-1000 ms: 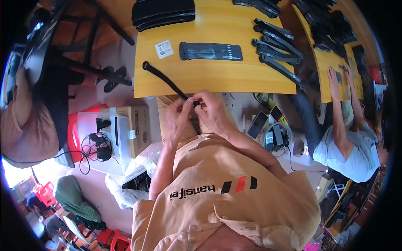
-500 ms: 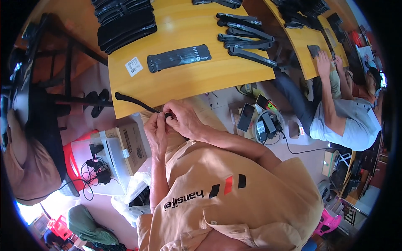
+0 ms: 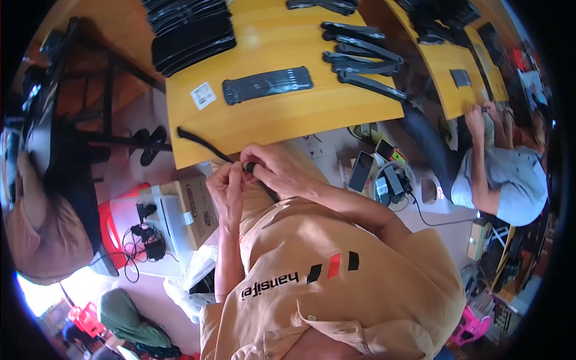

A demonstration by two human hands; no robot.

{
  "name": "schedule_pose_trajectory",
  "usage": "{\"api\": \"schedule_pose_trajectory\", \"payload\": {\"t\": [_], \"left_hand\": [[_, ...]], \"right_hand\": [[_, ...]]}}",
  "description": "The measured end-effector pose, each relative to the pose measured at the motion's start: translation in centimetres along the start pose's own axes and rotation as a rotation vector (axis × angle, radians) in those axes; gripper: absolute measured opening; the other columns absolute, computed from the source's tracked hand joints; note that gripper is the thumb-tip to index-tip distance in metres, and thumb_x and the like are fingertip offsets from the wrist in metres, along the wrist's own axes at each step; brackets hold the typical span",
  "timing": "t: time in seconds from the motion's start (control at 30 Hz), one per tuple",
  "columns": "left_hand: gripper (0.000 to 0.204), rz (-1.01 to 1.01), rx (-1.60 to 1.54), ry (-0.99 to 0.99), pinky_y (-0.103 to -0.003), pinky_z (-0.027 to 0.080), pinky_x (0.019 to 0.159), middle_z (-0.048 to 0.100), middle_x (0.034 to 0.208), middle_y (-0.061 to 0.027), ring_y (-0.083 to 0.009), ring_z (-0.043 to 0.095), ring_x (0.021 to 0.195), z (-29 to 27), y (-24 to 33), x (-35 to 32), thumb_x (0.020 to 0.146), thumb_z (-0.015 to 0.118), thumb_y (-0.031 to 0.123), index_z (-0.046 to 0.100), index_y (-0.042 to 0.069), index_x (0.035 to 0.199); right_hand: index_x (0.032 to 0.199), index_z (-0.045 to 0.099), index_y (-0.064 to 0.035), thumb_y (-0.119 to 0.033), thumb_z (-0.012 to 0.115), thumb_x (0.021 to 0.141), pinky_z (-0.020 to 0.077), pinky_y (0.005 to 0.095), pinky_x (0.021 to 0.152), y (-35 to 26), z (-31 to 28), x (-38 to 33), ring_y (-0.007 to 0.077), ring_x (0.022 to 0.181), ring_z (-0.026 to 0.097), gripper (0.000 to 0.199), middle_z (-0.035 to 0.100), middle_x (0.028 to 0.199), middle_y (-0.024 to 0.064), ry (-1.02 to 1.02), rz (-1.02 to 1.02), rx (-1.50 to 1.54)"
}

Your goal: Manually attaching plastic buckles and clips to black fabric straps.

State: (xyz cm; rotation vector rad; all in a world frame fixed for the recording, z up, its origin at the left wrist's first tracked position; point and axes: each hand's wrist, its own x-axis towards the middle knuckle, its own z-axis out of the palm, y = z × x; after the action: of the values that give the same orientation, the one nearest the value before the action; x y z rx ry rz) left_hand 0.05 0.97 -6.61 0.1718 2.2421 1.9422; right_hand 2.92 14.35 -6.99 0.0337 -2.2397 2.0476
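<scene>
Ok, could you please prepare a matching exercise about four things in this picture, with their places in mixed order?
1. Black strap
2. White label
3. Dark phone
4. Green cloth

A. Left of the flat dark pack, on the yellow table
B. Picture's lower left, away from the table
C. Held by the left hand and right hand
D. Off the table, right of both hands

Right pairs: 1-C, 2-A, 3-D, 4-B

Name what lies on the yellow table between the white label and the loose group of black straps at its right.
In the head view, a flat, dark rectangular bundle lies between the white label and the black straps, touching neither.
</scene>
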Motion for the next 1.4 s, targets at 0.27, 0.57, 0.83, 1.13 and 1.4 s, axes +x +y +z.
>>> {"api": "schedule_pose_trajectory", "payload": {"t": [0.27, 0.57, 0.83, 1.13, 1.4], "left_hand": [[0.033, -0.266, -0.17, -0.339, -0.02, 0.027, 0.04, 0.045, 0.051, 0.0033, -0.0026, 0.038, 0.044, -2.5, 2.4, -1.2, 0.088, 0.053, 0.016, 0.051, 0.005, 0.057], [0.033, -0.312, -0.286, -0.371, -0.019, 0.024, 0.038, 0.042, 0.051, 0.0043, -0.0026, 0.036, 0.043, -2.0, 2.4, -1.8, 0.09, 0.051, 0.022, 0.049, 0.007, 0.061], [0.033, -0.269, -0.26, -0.354, -0.02, 0.026, 0.039, 0.042, 0.051, 0.0039, -0.0028, 0.037, 0.044, -1.5, 2.7, -1.8, 0.09, 0.051, 0.02, 0.049, 0.007, 0.06], [0.031, -0.093, 0.006, -0.293, -0.023, 0.029, 0.042, 0.043, 0.049, 0.0006, -0.0045, 0.038, 0.046, -0.8, 2.2, -2.1, 0.089, 0.052, 0.012, 0.049, 0.0, 0.061], [0.027, -0.004, 0.081, -0.262, -0.024, 0.028, 0.043, 0.039, 0.049, -0.0011, -0.0049, 0.035, 0.047, -1.7, 2.6, -2.6, 0.087, 0.052, 0.009, 0.049, -0.003, 0.063]], "right_hand": [[0.09, 0.05, 0.0017, -0.002, 0.048, 0.074, 0.0433, 0.0307, 0.058, -2.1, -2.6, 0.4, 0.0214, 0.064, 0.054, 0.017, 0.055, 0.074, 0.0127, -0.49, 0.038, -0.069], [0.088, 0.051, 0.0036, -0.004, 0.049, 0.071, 0.0467, 0.0289, 0.059, -3.9, -3.8, 0.5, 0.0203, 0.063, 0.053, 0.018, 0.055, 0.074, 0.0133, -0.524, 0.049, -0.171], [0.078, 0.053, 0.0018, -0.011, 0.053, 0.07, 0.0421, 0.0338, 0.059, -3.9, -3.5, 0.1, 0.0232, 0.06, 0.052, 0.016, 0.055, 0.069, 0.0126, -0.413, 0.002, -0.176], [0.077, 0.051, 0.0018, -0.007, 0.052, 0.071, 0.0418, 0.0427, 0.058, -3.8, -2.1, -0.9, 0.0354, 0.064, 0.054, 0.011, 0.052, 0.067, 0.0202, -0.339, -0.148, -0.523], [0.073, 0.047, 0.0001, -0.004, 0.049, 0.07, 0.0384, 0.0426, 0.051, -3.7, -0.3, -1.9, 0.0368, 0.057, 0.05, 0.006, 0.049, 0.06, 0.0194, -0.178, -0.108, -0.431]]}}
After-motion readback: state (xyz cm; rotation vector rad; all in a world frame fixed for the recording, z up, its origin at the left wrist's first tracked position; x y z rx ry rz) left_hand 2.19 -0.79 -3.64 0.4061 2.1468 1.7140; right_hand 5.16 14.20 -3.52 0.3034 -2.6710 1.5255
